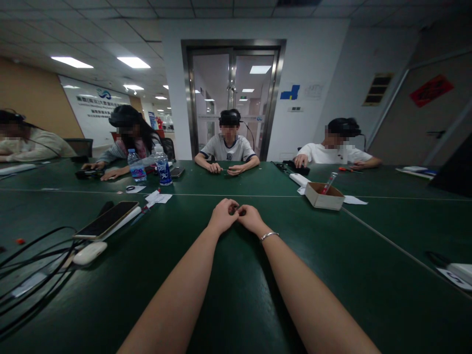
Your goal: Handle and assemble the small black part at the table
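Both of my hands meet over the green table (236, 275), a little short of the pale seam across it. My left hand (222, 216) has its fingers curled, with the tips close to those of the other hand. My right hand (252, 219), with a silver bracelet (269, 236) at the wrist, is closed in a pinch against it. Something small and dark seems to lie between the fingertips, but it is mostly hidden and too small to name.
To the left lie a phone (108, 220), a white earphone case (90, 253) and black cables (40, 290). Two bottles (163, 167) stand farther off. A cardboard box (324, 196) holding a clear tube (329, 183) sits at right. Several people in headsets sit across the table.
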`<state>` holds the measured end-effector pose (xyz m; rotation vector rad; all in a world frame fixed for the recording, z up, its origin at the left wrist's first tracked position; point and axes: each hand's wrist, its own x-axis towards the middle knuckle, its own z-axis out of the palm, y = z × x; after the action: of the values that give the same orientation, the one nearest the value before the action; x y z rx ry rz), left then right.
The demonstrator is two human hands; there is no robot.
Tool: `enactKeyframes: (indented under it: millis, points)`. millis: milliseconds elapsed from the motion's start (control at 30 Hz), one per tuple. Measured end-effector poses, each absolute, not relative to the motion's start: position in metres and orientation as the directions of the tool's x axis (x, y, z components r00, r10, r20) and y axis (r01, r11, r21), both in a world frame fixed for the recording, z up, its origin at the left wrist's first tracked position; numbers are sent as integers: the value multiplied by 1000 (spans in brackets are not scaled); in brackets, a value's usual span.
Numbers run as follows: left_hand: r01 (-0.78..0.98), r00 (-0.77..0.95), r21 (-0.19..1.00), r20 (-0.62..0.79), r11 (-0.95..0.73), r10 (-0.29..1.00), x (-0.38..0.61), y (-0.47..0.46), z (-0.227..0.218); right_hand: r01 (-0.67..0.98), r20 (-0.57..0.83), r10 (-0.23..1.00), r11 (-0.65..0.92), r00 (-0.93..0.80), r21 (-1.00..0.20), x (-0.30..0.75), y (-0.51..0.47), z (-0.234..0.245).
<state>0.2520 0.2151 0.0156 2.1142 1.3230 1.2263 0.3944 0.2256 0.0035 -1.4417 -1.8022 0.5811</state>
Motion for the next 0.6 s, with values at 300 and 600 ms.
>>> enactKeyframes:
  millis: [300,600]
  points:
    - [381,197,833,352,-402,915,250,218,18,537,214,973,225,-84,-813,396,227,2]
    - [588,57,755,318,-289,946,259,216,20,560,241,970,216,-30,-800,391,222,6]
